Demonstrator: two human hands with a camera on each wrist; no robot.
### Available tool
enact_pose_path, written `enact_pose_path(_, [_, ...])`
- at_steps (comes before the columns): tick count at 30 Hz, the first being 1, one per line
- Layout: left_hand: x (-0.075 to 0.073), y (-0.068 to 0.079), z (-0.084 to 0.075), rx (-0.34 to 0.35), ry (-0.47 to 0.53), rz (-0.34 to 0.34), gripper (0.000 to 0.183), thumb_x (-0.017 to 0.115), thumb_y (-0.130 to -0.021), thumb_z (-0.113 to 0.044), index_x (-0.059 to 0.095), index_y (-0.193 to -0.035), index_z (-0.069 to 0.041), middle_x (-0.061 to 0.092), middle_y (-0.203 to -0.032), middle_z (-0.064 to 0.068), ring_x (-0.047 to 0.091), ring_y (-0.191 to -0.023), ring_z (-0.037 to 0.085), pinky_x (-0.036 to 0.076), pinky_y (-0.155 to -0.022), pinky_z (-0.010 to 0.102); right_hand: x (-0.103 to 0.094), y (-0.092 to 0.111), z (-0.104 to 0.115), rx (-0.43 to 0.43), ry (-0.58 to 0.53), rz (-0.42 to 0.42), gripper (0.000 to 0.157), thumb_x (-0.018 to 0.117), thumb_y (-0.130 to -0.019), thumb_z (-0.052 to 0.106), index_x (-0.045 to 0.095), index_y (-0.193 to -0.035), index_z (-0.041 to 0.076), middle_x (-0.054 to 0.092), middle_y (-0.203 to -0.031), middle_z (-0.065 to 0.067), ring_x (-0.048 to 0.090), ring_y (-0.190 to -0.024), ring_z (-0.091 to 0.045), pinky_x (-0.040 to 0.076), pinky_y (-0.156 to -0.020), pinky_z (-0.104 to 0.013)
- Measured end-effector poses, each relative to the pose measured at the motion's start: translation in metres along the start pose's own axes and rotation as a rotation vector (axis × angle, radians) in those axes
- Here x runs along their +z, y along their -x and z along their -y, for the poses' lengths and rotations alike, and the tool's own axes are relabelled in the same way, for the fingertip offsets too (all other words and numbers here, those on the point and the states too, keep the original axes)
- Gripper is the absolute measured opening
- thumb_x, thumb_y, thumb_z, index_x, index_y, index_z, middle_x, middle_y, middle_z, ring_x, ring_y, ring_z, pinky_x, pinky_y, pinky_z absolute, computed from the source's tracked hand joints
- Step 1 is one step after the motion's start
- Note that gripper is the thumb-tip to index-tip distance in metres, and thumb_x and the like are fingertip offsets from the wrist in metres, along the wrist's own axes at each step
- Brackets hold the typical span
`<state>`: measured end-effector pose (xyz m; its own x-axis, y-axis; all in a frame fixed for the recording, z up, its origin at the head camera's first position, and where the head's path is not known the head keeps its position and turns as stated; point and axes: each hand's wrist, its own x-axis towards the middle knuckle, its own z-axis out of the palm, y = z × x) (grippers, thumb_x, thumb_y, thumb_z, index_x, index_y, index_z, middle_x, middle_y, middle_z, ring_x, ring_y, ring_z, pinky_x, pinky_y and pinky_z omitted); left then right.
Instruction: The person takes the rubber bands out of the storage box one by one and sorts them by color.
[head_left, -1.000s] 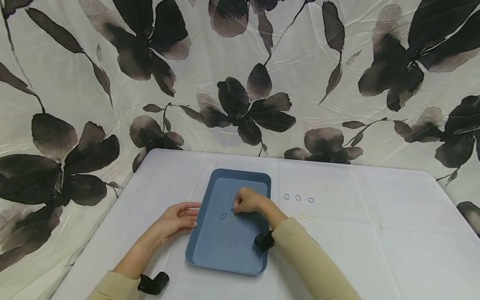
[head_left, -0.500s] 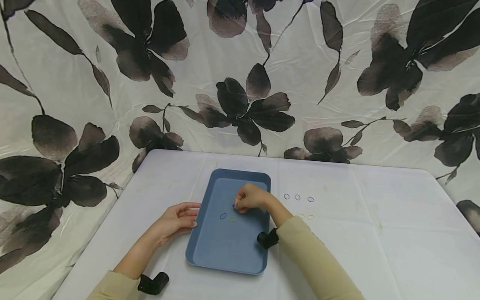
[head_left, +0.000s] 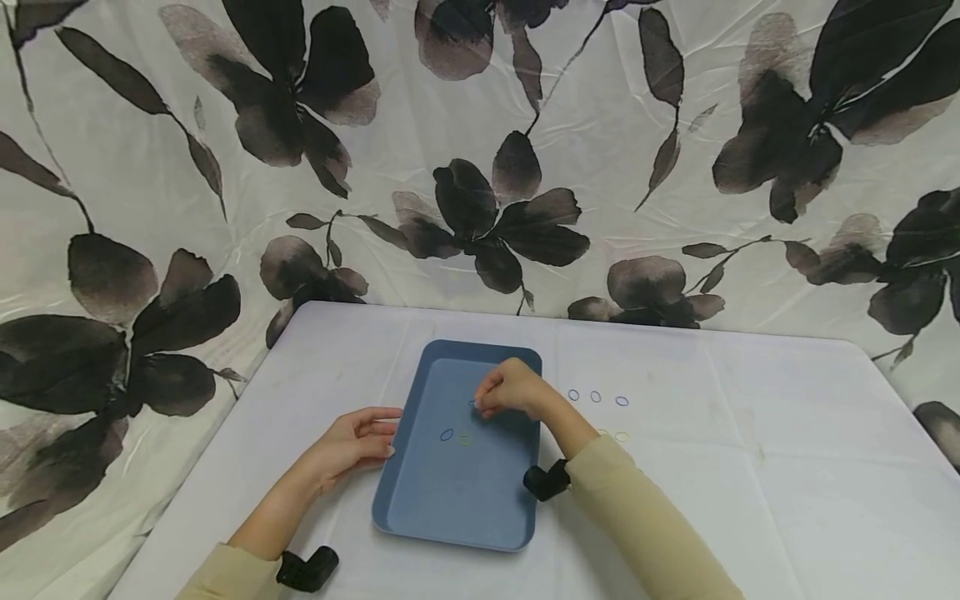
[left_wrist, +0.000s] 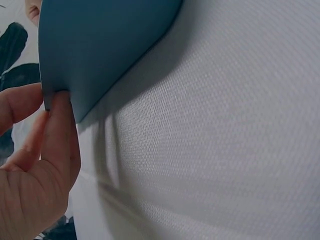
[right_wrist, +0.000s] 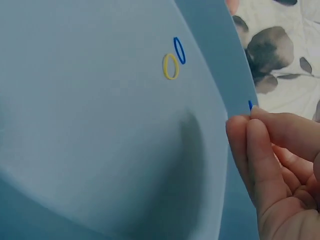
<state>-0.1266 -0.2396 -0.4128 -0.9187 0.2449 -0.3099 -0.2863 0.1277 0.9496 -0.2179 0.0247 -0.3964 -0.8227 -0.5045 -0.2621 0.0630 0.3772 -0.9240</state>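
In the head view, the thumb and fingers of my right hand [head_left: 513, 390] pinch a small blue rubber band above the blue tray [head_left: 457, 500]. Only a tip of that blue rubber band [right_wrist: 250, 105] shows past the fingertips in the right wrist view. A second blue rubber band [right_wrist: 176, 49] and a yellow rubber band [right_wrist: 165, 66] lie close together on the tray's floor. At the tray's left side, my left hand [head_left: 352, 442] has its fingers fairly straight. Those fingers [left_wrist: 57, 125] touch the outside of the tray wall in the left wrist view.
Right of the tray, a row of blue rubber bands [head_left: 622, 397] lies on the white tablecloth [head_left: 712, 500]. Yellow rubber bands [head_left: 622, 432] lie nearer, partly hidden by my right arm. A floral cloth [head_left: 480, 108] hangs behind the table.
My right hand has risen slightly away from the two bands on the tray floor, up and to the right, with the blue rubber band pinched. The left hand stays at the tray's side.
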Motion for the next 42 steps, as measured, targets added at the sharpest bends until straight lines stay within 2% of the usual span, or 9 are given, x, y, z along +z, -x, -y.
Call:
enact_pose_path(14, [0.0,0.0,-0.001,0.0,0.005,0.007,0.065,0.061,-0.079,0.008,0.032,-0.137,0.012,0.053,-0.12,0.025,0.06,-0.094,0.014,0.052,-0.075,0.025,-0.013,0.013,-0.001,0.01,-0.049,-0.052,0.013,0.066,-0.08,-0.007,0.067,-0.092,-0.012,0.068,-0.085,-0.02,0.067,-0.069,-0.02,0.054,-0.073,-0.038])
enact_pose_path(24, [0.0,0.001,-0.001,0.0,0.011,0.021,0.065,0.061,-0.08,0.007,0.031,-0.137,0.012,0.053,-0.121,0.025,0.06,-0.096,0.015,0.051,-0.077,0.026,-0.018,0.018,-0.004,0.012,-0.038,-0.066,0.013,0.067,-0.081,-0.005,0.067,-0.093,-0.011,0.069,-0.08,-0.015,0.067,-0.068,-0.017,0.054,-0.072,-0.037])
enact_pose_path(37, [-0.001,-0.002,-0.001,0.001,0.009,0.022,0.065,0.061,-0.08,0.007,0.031,-0.138,0.012,0.052,-0.122,0.025,0.06,-0.097,0.015,0.051,-0.078,0.026,-0.031,0.028,-0.006,-0.025,-0.032,-0.06,0.02,0.066,-0.082,-0.002,0.065,-0.099,-0.012,0.068,-0.089,-0.015,0.066,-0.084,-0.033,0.054,-0.076,-0.039])
enact_pose_path(42, [0.0,-0.001,-0.001,-0.006,0.01,0.02,0.065,0.062,-0.08,0.007,0.031,-0.138,0.012,0.052,-0.122,0.025,0.06,-0.096,0.015,0.051,-0.078,0.026,-0.039,0.034,-0.007,-0.04,-0.035,-0.066,0.02,0.064,-0.083,-0.003,0.064,-0.101,-0.012,0.067,-0.093,-0.019,0.065,-0.088,-0.037,0.053,-0.077,-0.04])
